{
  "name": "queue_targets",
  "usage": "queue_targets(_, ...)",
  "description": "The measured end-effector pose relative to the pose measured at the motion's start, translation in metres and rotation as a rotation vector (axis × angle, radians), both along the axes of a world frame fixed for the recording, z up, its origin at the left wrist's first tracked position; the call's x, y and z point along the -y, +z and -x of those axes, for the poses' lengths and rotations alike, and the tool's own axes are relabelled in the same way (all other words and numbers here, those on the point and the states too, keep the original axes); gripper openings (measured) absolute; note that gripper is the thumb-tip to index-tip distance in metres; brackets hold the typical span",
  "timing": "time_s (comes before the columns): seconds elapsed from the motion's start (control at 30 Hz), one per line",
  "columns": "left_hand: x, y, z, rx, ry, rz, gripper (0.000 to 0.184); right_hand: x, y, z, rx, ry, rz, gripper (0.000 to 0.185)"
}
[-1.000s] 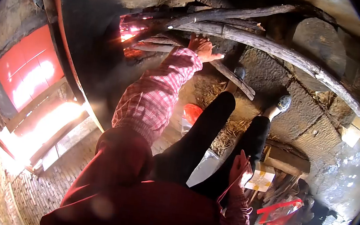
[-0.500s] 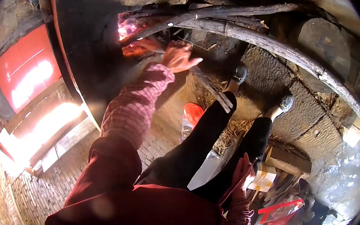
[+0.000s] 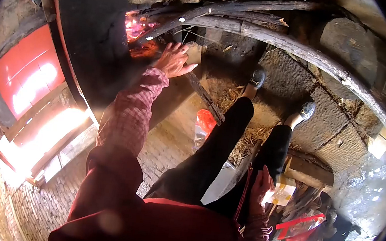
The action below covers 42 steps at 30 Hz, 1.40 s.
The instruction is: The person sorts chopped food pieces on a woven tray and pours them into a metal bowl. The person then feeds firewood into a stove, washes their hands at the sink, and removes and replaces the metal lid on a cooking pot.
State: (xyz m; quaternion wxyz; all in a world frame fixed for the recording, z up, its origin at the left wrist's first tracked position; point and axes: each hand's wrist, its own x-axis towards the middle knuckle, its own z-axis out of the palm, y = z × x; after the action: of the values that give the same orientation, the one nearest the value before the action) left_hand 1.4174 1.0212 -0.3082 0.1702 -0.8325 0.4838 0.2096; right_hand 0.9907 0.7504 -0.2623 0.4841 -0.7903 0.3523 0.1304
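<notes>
My left hand [image 3: 173, 61] reaches out near the fire opening, palm down, thumb stretched to the right. A dark stick [image 3: 207, 100] comes out from under its palm, angled down towards my leg; the other end is hidden by the hand. Glowing embers [image 3: 136, 26] show up and to the left of the fingers. My right hand [image 3: 262, 188] is beside my leg with the fingers pressed together; what lies inside is hidden. Along its left side runs a thin red cord [image 3: 243, 195].
Long branches [image 3: 282, 44] arch from the fire across the top right. Straw [image 3: 247, 143] lies between my legs, near a red bag [image 3: 206, 121]. A carton [image 3: 281, 190], wood block [image 3: 308, 172] and red-edged plastic bag [image 3: 302, 228] are at the right. A red panel [image 3: 29, 71] stands left.
My left hand and the stick have moved left and down, and the stick is angled more steeply. My right hand has moved slightly, and the red cord now runs beside it.
</notes>
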Motion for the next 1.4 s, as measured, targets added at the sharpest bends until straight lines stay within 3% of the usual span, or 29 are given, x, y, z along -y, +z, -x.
queue_targets(0.17,0.0,0.013,0.005,-0.007,0.025,-0.086,0.041,0.0,-0.007,0.01,0.003,-0.037,-0.03,0.025)
queue_targets(0.43,-0.017,0.003,0.008,0.027,0.048,-0.002,0.037,-0.007,-0.008,0.017,0.004,-0.055,-0.021,0.024)
queue_targets(0.67,-0.018,0.027,0.009,-0.026,0.036,0.032,0.032,-0.002,-0.002,0.004,0.024,-0.042,-0.04,0.026)
queue_targets(0.8,-0.044,0.044,0.014,-0.01,-0.011,-0.093,0.032,-0.002,-0.001,0.007,0.011,-0.059,-0.047,0.026)
queue_targets(1.07,-0.04,0.024,0.009,0.0,0.148,-0.223,0.035,-0.015,-0.011,0.018,-0.044,-0.142,-0.05,0.02)
queue_targets(1.17,-0.044,0.026,0.008,0.015,0.084,-0.04,0.031,-0.008,-0.003,0.006,-0.041,-0.076,-0.036,0.02)
queue_targets(1.2,-0.042,0.029,0.008,0.0,0.085,-0.031,0.026,-0.01,-0.002,0.01,-0.104,-0.167,-0.143,0.022)
queue_targets(1.33,-0.034,0.032,0.013,0.005,0.095,0.024,0.026,-0.01,-0.006,0.01,-0.04,-0.074,-0.078,0.024)
queue_targets(1.4,-0.024,0.024,0.008,0.059,-0.033,0.01,0.026,-0.009,-0.002,0.004,-0.064,-0.068,-0.093,0.024)
